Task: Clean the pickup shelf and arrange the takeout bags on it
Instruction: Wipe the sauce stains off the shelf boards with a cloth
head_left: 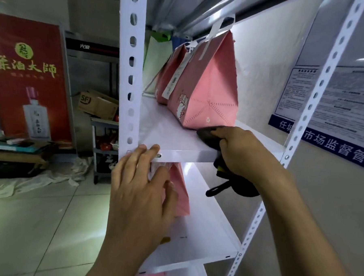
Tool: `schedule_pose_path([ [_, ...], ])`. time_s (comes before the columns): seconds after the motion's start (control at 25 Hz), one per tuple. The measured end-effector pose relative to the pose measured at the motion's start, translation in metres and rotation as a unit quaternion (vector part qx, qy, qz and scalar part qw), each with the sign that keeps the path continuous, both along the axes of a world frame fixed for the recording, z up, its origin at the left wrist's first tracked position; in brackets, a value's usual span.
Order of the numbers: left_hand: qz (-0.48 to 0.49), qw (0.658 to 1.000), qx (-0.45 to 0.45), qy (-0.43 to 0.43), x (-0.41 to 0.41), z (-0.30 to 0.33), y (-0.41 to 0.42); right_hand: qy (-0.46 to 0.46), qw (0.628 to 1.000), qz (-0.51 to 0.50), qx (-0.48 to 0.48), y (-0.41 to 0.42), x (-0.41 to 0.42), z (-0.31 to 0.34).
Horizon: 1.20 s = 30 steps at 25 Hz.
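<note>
Up close, from the head camera, both hands work at the front edge of a white metal pickup shelf [177, 138]. The left hand [141, 182] rests with straight, relaxed fingers on the shelf's front lip, fingertips just over the edge beside the perforated white upright post [131, 77]; it grips nothing. The right hand [238, 149] has its fingers curled round a dark cleaning cloth [208, 132], which is pressed onto the shelf surface at the front edge; more of the dark cloth, with a loop, hangs down below that hand.

Just beyond the right hand, touching or nearly touching the cloth, stands a pink paper takeout bag [208, 94] with a white handle and a receipt strip stuck on its side. Behind it, farther from the hands, a second pink bag [169, 75] leans the same way, and a pale green bag [155, 52] stands at the back.

Below the left hand, on the next shelf down [207, 231], another pink bag [180, 192] stands partly hidden by that hand's fingers.

Left of the left hand, well apart, are a red poster with a bottle [26, 82], a cardboard box marked SF [97, 104] on a small grey rack, and a tiled floor [44, 219]. Right of the right hand, a blue and white notice board [334, 119] hangs on the wall.
</note>
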<state>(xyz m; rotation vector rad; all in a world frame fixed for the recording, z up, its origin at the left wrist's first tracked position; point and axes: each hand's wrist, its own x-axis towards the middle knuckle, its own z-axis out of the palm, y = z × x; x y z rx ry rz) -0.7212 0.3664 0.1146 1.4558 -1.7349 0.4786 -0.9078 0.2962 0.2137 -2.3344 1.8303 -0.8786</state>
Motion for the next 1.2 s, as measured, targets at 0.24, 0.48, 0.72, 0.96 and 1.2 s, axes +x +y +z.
schedule_pose_path([
  [0.24, 0.011, 1.0, -0.013, -0.011, -0.002, -0.001, -0.005, 0.008, 1.0, -0.029, 0.004, -0.009, -0.019, 0.006],
  [0.48, 0.017, 0.999, -0.026, -0.012, -0.003, -0.004, -0.007, -0.071, 0.997, -0.028, -0.025, 0.004, -0.044, -0.013],
  [0.72, 0.027, 0.999, -0.03, -0.007, -0.006, -0.006, -0.006, 0.0, 0.995, -0.088, -0.054, -0.019, -0.06, -0.007],
  [0.96, 0.03, 0.999, -0.025, -0.001, -0.009, -0.007, -0.007, -0.106, 0.982, -0.023, -0.152, 0.013, -0.078, -0.056],
  [1.2, 0.056, 0.998, -0.002, -0.039, -0.013, -0.038, -0.008, -0.21, 0.954, 0.03, -0.21, 0.027, -0.088, -0.147],
])
